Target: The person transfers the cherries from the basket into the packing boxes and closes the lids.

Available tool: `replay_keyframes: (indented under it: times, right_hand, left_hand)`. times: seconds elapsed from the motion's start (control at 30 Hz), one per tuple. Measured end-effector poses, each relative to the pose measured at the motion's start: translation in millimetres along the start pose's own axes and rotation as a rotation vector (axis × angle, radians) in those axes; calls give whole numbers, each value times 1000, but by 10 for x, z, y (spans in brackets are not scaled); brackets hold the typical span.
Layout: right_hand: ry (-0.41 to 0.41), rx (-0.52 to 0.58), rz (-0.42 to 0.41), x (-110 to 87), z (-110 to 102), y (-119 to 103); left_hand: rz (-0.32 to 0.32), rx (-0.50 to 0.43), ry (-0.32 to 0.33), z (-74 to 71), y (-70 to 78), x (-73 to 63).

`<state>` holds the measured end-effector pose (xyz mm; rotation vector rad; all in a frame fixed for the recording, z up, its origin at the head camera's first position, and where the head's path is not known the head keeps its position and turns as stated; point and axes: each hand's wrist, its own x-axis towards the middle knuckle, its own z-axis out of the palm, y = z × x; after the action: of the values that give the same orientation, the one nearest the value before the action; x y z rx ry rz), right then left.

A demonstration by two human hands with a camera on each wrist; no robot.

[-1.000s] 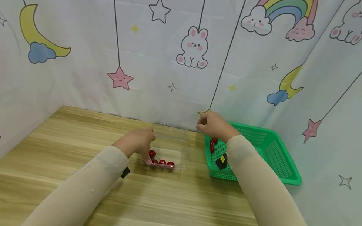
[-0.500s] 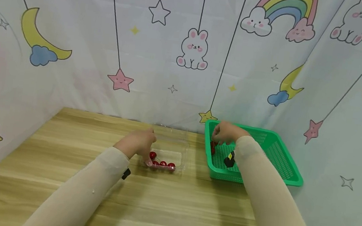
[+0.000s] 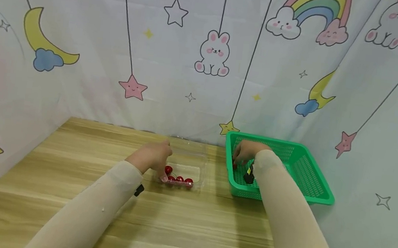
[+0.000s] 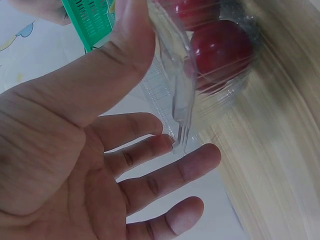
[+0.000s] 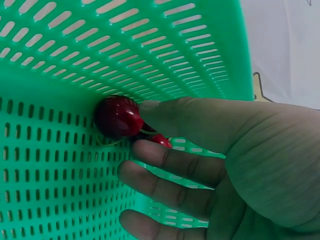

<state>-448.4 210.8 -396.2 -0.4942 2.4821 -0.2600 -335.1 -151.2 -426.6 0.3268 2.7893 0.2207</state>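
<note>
My left hand (image 3: 150, 156) holds the left side of a clear plastic clamshell box (image 3: 193, 172), whose lid stands open at the back. In the left wrist view the thumb lies on the box rim (image 4: 182, 85), and two fingertips touch its edge. Several red cherries (image 3: 179, 180) lie along the front inside. My right hand (image 3: 249, 150) reaches down into a green perforated basket (image 3: 316, 172). In the right wrist view its thumb tip meets a dark red cherry (image 5: 117, 117) in the corner, the index finger just below. Another red cherry (image 5: 161, 140) with green stems is partly hidden behind the fingers.
Both containers stand on a wood-grain table (image 3: 172, 227) near its back edge. A white cloth (image 3: 171, 108) printed with stars, moons and rabbits hangs behind and at both sides. The basket's right end sits close to the right-hand cloth.
My right hand has gone from above the basket's left rim, rightward and down into it beside the cherries. The left hand stays at the box.
</note>
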Motion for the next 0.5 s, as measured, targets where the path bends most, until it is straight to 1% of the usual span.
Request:
replay_keyframes:
  times: [0.07, 0.13, 0.2, 0.23, 0.33, 0.5]
  right_hand:
    - [-11, 3, 3, 19, 10, -10]
    - [-15, 14, 0, 29, 27, -21]
    - [-23, 46, 3, 34, 51, -38]
    - [-25, 62, 5, 35, 65, -43]
    - [-31, 85, 15, 28, 114, -50]
    - [-18, 86, 30, -2, 165, -61]
  left_hand:
    - [-1, 7, -5, 16, -27, 49]
    - [-3, 9, -3, 9, -30, 47]
    - [-4, 4, 0, -21, -5, -8]
    - [-17, -10, -10, -78, 65, -99]
    - [-7, -8, 0, -113, 115, -189]
    - [-8, -6, 1, -139, 145, -249]
